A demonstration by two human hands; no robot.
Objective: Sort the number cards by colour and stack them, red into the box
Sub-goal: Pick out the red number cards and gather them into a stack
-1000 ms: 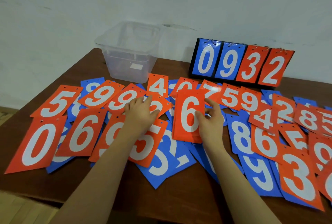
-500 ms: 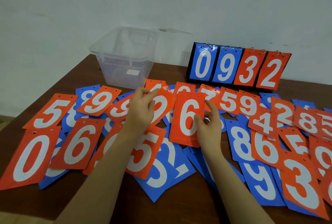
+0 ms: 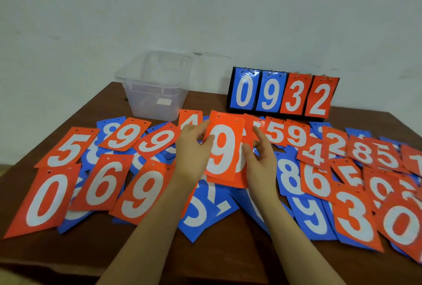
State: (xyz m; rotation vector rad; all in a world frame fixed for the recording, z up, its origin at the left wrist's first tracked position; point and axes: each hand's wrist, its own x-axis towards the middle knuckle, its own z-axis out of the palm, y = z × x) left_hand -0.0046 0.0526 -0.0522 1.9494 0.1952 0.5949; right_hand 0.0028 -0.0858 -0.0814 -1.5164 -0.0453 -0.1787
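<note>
A brown wooden table (image 3: 228, 259) is covered with red and blue number cards. At the back left stands a clear plastic box (image 3: 153, 86), and to its right a flip scoreboard (image 3: 282, 94) shows 0932. In the middle, the left hand (image 3: 193, 150) pinches a red 9 card (image 3: 222, 147) by its left edge and holds it up over the pile. The right hand (image 3: 260, 159) holds a red card stack (image 3: 245, 154) just behind the 9, thumb in front and fingers behind.
</note>
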